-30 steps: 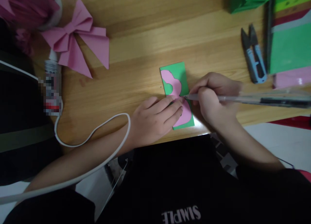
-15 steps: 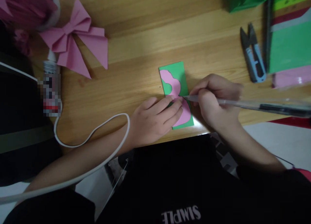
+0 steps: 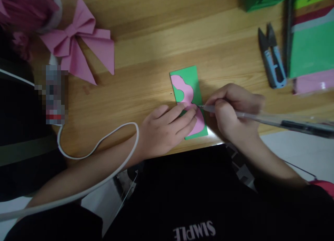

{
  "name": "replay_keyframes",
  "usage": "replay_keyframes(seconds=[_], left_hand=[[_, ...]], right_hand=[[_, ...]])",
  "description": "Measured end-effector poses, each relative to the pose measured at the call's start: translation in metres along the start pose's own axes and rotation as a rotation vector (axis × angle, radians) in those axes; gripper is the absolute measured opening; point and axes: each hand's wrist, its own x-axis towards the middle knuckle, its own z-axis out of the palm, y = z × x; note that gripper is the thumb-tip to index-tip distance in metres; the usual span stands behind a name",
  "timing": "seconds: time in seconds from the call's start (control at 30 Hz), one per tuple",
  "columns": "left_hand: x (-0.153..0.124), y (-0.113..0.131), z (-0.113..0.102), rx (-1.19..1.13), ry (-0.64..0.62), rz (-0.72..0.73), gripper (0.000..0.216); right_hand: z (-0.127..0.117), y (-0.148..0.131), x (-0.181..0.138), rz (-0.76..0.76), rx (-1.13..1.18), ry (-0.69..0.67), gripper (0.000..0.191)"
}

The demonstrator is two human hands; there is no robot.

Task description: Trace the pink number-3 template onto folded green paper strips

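A small green paper rectangle point(image 3: 192, 79) lies near the front edge of the wooden table point(image 3: 156, 42), with a curvy pink paper shape point(image 3: 182, 87) on top of it. My left hand point(image 3: 163, 129) rests flat on the pink shape, fingers stretched out and pressing it down. My right hand point(image 3: 232, 110) is closed round a clear pen point(image 3: 273, 121). The pen's tip touches the right edge of the pink shape, just beside my left fingertips.
A folded pink paper bow point(image 3: 78, 42) lies at the back left, with a glue tube point(image 3: 53, 94) below it. A white cable point(image 3: 99, 143) loops past my left wrist. Blue thread snips point(image 3: 272, 61) and a stack of coloured paper point(image 3: 311, 42) sit at the right.
My right hand and the pen have tilted slightly, the pen's far end dropping lower. The tip stays at the pink shape's edge. My left hand has not moved.
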Motion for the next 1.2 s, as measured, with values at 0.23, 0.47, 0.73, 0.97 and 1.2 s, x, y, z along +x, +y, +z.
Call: replay_keyframes(seconds=[0.23,0.47,0.73,0.97,1.2], left_hand=[[0.001,0.0,-0.001,-0.003,-0.024,0.001,0.031],[0.001,0.0,-0.003,0.004,-0.029,-0.005,0.031],[-0.001,0.001,-0.002,0.023,-0.045,0.018,0.034],[0.001,0.003,-0.001,0.054,-0.024,0.025,0.031],[0.001,0.005,-0.001,0.073,-0.033,0.027,0.035]], right_hand=[[-0.002,-0.001,-0.004,-0.012,-0.042,-0.001,0.019],[-0.004,0.0,-0.006,-0.046,-0.072,0.006,0.019],[-0.005,-0.002,-0.01,-0.057,-0.085,0.019,0.02],[-0.008,-0.006,-0.013,-0.014,-0.116,-0.01,0.02],[-0.009,-0.006,-0.015,-0.035,-0.109,-0.001,0.022]])
